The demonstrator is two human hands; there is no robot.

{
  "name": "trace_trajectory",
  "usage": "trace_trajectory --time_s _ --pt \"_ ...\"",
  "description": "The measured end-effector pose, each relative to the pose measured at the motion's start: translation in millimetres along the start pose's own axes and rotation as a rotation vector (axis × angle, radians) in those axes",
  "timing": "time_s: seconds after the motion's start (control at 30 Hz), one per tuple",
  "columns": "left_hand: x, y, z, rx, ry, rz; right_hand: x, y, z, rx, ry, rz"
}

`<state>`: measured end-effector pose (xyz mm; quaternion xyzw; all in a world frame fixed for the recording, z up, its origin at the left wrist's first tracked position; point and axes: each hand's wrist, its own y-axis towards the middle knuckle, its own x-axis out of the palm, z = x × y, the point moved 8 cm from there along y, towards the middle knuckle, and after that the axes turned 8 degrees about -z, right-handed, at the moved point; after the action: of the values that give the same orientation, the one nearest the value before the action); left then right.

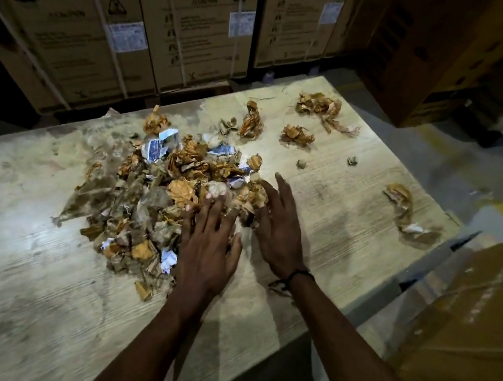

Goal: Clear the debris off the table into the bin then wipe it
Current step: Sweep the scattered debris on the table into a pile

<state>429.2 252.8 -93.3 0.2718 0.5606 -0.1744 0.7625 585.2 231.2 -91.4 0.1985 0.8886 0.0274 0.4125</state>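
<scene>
Debris (173, 190) lies heaped in front of you and mostly to the left of both your hands, a loose mound of crumpled brown paper and torn scraps whose long axis runs from the near edge of the table (8, 282) away toward the cartons (187, 11) stacked behind it. Your left hand (207, 243) rests flat on the pile's right flank, fingers spread and clutching nothing, so it is the nearer one to the bulk. Your right hand (277, 225) sits just beside it, also released and flat, its fingertips touching the heap's far right corner. Beyond your right hand, well apart from the mound, several strays remain: a twisted wad (251, 120), a crumpled ball (297, 135), a larger clump (325, 109) near the far corner, and a flattened strip (403, 207) close to the right edge. No bin shows anywhere in view, so you cannot yet tell which way to sweep. Judging by how much paper is on the wood, clearing is early and wiping has not begun; the strays likely need raking leftward into the mound first.
</scene>
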Motion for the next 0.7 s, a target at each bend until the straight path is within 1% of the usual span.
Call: trace_trajectory --time_s 0.07,0.1,0.17,0.23,0.27,0.33,0.4,0.47,0.57,0.63,0.7 --pt "1.6 0.5 -2.4 -0.014 -0.018 -0.028 -22.2 0.1 12.2 0.028 -0.047 0.081" --pt "2.4 1.0 -2.3 -0.021 -0.020 -0.049 -34.1 -0.1 25.4 0.089 -0.084 0.129" --pt "4.3 2.0 -2.4 -0.039 -0.034 -0.076 -53.1 -3.7 56.6 0.280 -0.148 0.184" --pt "3.5 2.0 -2.8 -0.052 -0.053 -0.091 -54.3 -6.5 79.0 0.430 -0.225 0.123" --pt "3.1 1.7 -2.2 -0.055 -0.057 -0.095 -48.6 -5.5 81.2 0.442 -0.291 0.060" --pt "2.1 1.8 -1.2 -0.061 -0.073 -0.095 -28.4 1.4 68.8 0.356 -0.388 -0.063" --pt "1.4 1.2 -1.7 -0.069 -0.082 -0.084 -3.4 6.6 43.6 0.231 -0.377 -0.147" --pt "0.4 1.4 -1.4 -0.069 -0.091 -0.065 17.9 8.4 22.8 0.154 -0.354 -0.200" --pt "-3.0 1.6 -0.8 -0.062 -0.108 -0.047 17.9 10.5 15.9 0.158 -0.234 -0.181" --pt "-5.0 0.2 -0.3 -0.061 -0.109 -0.049 -0.8 12.6 22.1 0.156 -0.145 -0.137" --pt "-4.4 -1.4 -0.5 -0.064 -0.098 -0.069 -29.9 12.1 35.6 0.141 -0.148 -0.075"
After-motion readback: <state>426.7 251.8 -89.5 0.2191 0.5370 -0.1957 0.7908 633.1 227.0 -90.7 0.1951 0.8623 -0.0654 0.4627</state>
